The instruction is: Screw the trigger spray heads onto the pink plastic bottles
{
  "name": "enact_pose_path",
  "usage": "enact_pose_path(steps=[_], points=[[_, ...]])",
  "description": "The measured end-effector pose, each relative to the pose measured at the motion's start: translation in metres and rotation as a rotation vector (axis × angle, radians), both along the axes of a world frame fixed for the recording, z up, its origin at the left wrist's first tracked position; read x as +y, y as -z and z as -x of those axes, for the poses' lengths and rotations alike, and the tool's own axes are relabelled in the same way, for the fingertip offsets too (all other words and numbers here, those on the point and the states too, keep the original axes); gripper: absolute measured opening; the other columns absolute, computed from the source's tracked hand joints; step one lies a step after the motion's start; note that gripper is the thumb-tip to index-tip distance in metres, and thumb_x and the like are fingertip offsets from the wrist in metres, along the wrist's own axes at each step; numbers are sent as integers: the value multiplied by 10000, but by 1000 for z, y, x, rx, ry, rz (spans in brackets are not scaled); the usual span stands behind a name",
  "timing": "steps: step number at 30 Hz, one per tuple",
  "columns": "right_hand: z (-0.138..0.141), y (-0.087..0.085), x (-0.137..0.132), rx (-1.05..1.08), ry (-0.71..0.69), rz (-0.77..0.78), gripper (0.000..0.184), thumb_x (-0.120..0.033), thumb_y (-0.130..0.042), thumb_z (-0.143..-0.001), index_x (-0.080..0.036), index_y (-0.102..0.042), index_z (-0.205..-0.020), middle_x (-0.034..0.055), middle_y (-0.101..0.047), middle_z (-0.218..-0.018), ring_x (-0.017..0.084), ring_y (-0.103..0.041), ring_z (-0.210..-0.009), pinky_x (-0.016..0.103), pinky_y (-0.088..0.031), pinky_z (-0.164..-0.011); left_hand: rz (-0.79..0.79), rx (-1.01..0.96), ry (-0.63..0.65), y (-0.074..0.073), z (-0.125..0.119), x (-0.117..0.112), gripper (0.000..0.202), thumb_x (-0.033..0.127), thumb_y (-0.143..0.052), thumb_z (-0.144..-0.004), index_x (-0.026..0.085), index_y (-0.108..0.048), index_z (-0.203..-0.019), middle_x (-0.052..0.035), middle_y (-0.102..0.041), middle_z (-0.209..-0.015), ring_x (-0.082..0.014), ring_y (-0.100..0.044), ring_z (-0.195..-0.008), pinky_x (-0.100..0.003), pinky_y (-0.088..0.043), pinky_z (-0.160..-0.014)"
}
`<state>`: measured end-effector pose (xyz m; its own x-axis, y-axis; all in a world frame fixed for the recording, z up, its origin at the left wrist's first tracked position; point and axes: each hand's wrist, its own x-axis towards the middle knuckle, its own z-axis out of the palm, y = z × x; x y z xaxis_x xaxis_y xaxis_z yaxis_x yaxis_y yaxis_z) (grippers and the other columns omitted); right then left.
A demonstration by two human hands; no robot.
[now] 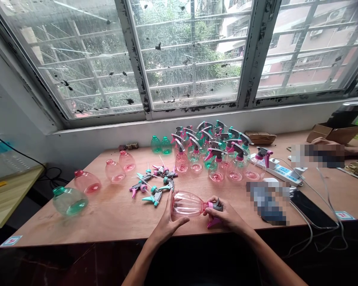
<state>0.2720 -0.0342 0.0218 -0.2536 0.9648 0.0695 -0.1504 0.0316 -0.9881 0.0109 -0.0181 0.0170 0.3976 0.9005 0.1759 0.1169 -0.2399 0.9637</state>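
A clear pink spray bottle (187, 203) lies on its side in front of me, just above the table's near edge. My left hand (170, 218) cups its base, fingers behind it and thumb apart from them. At the neck, my right hand (222, 214) grips the grey and pink spray head (217, 205), whose pink trigger points down towards me. Beyond my left hand lies a loose pile of spray heads (152, 184) in teal, pink and grey. Several assembled spray bottles (216, 165), pink and green, stand together farther back.
Open-necked pink bottles (88, 182) and a green one (70, 201) are at left; two green bottles (161, 145) stand at the back. To the right are a power strip (282, 173), a phone (313, 208) and cables. Another person's hand (322, 142) is near a cardboard box (325, 133).
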Motion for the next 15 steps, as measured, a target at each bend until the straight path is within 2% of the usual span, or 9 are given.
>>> enact_pose_path(steps=[2, 4, 8, 11, 15], points=[[0, 0, 0, 1, 0, 1, 393, -505, -825, -773, -202, -593, -867, -17, -709, -647, 169, -639, -567, 297, -525, -573, 1, 3, 4, 0, 0, 1, 1020, 404, -779, -842, 283, -125, -1615, -132, -296, -1661, -363, -320, -1510, -546, -223, -1254], [0, 2, 1, 5, -2, 1, 407, -521, -818, -773, -203, -588, -880, 0, -730, -693, 175, -645, -581, 307, -535, -571, -13, 8, 0, -2, -1, 1, 1018, 393, -801, -822, 293, -163, -1608, -124, -281, -1669, -364, -298, -1519, -543, -197, -1262], [0, 5, 3, 9, -2, -6, 415, -536, -803, -781, -203, -585, -896, 25, -755, -753, 178, -647, -595, 318, -541, -575, -31, 16, -15, -5, -2, -1, 1146, 362, -852, -777, 369, -65, -1610, -86, -191, -1702, -351, -232, -1543, -552, -118, -1275], [0, 4, 3, 6, 3, -13, 410, -533, -810, -776, -206, -589, -887, 21, -758, -742, 177, -648, -590, 313, -530, -584, -5, 1, -10, -4, -2, -1, 1135, 411, -820, -804, 348, -28, -1614, -116, -267, -1675, -358, -324, -1507, -566, -176, -1260], [0, 1, 2, 3, 7, -15, 396, -524, -813, -778, -212, -588, -872, 12, -754, -709, 177, -644, -583, 302, -510, -584, 9, -24, 2, 1, -1, 2, 1009, 438, -773, -842, 266, -147, -1614, -165, -383, -1618, -375, -361, -1492, -554, -238, -1244]])
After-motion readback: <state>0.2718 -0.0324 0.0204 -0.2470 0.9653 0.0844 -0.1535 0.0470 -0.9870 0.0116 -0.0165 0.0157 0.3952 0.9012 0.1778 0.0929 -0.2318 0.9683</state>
